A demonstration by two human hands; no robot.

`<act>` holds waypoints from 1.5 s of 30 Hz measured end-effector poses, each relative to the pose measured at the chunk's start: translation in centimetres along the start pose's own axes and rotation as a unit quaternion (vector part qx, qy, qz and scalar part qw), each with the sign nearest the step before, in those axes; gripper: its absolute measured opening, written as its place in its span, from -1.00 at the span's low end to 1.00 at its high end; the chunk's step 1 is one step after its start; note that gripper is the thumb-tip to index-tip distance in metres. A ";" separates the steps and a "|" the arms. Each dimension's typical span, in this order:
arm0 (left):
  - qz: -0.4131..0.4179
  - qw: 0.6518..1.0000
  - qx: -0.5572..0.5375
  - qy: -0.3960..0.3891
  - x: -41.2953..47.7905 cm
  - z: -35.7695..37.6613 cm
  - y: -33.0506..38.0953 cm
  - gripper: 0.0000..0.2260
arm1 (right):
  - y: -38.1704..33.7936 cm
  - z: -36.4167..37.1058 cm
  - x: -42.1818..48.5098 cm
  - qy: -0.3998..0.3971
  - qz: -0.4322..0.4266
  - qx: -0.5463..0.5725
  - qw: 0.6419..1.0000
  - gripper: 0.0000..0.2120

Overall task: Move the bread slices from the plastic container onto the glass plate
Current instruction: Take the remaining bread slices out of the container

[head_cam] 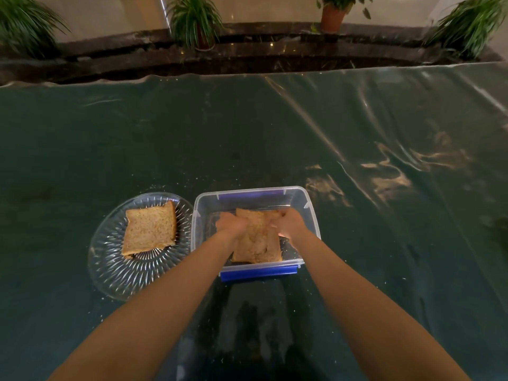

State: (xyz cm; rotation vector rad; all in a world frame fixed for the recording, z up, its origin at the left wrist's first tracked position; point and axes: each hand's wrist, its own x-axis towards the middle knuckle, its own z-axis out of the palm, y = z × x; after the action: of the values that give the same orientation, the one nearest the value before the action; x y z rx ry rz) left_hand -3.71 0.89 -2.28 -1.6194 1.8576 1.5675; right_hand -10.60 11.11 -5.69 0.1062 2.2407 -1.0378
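The bread slice in the container lies on the bottom of the plastic container, stretched from its middle to its near wall, with what looks like another slice under it. Both hands are down inside, at the far end of the slice. The left hand is curled over the far left corner and the right hand over the far right corner; each seems to be pinching the bread, though the fingertips are hidden and I cannot tell how firm either hold is.

To do this lift well, I would say peel only the top slice, keep both corners level so the soft bread does not fold or tear, raise it clear over the container's left wall, then lay it flat on the slice already waiting. That slice on the plate sits a little far of centre on the glass plate, which stands just beside the container's left wall, so the carry is short.

Both stand near the near edge of a dark green table under a clear, wrinkled plastic sheet, with crumbs around them. Beyond the far edge runs a dark stone ledge with potted plants against a pale wall
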 end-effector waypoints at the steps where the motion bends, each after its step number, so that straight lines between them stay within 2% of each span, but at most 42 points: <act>1: -0.001 1.000 -0.014 -0.017 0.0 -0.1 -0.2 -0.68 | 0.0 -0.2 -0.1 -0.005 0.000 0.011 1.000 -0.78; 6: 0.051 0.998 -0.026 -0.025 0.2 -0.1 -0.8 -0.79 | 0.2 -0.5 -0.3 -0.001 -0.030 -0.011 1.000 -0.67; 13: 0.148 0.988 0.028 0.010 -0.1 -0.3 -1.3 -0.73 | 0.2 -1.1 -1.2 -0.003 -0.083 -0.073 0.994 -0.73; 17: 0.193 0.981 0.036 0.007 -0.6 -1.3 -1.2 -0.61 | -0.1 -1.7 -1.9 0.021 -0.139 -0.030 0.990 -0.68; 21: 0.242 0.968 0.060 0.015 -1.5 -2.6 -0.5 -0.56 | -0.5 -2.9 -2.9 -0.012 -0.176 0.069 0.982 -0.53; 27: 0.315 0.947 0.070 0.007 -2.9 -5.0 0.4 -0.52 | -2.2 -4.6 -4.8 -0.036 -0.258 0.093 0.961 -0.59; 32: 0.335 0.941 0.041 0.015 -3.9 -6.8 0.9 -0.53 | -4.0 -4.5 -6.2 -0.034 -0.298 0.100 0.949 -0.62; 38: 0.342 0.938 -0.064 0.005 -4.2 -10.3 0.6 -0.53 | -6.6 -2.4 -7.8 -0.038 -0.316 0.119 0.940 -0.64; 43: 0.292 0.939 -0.183 -0.001 -3.8 -14.0 -0.2 -0.57 | -9.4 0.6 -9.3 -0.042 -0.326 0.116 0.937 -0.64; 45: 0.272 0.941 -0.199 -0.002 -3.7 -14.5 -0.1 -0.61 | -10.0 1.1 -9.5 -0.044 -0.316 0.118 0.941 -0.64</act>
State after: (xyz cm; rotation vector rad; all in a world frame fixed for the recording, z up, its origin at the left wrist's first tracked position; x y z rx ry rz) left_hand 4.28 -8.50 6.26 -1.2796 2.2234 2.2963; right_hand -5.92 5.35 5.91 -0.5835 2.0978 -1.6047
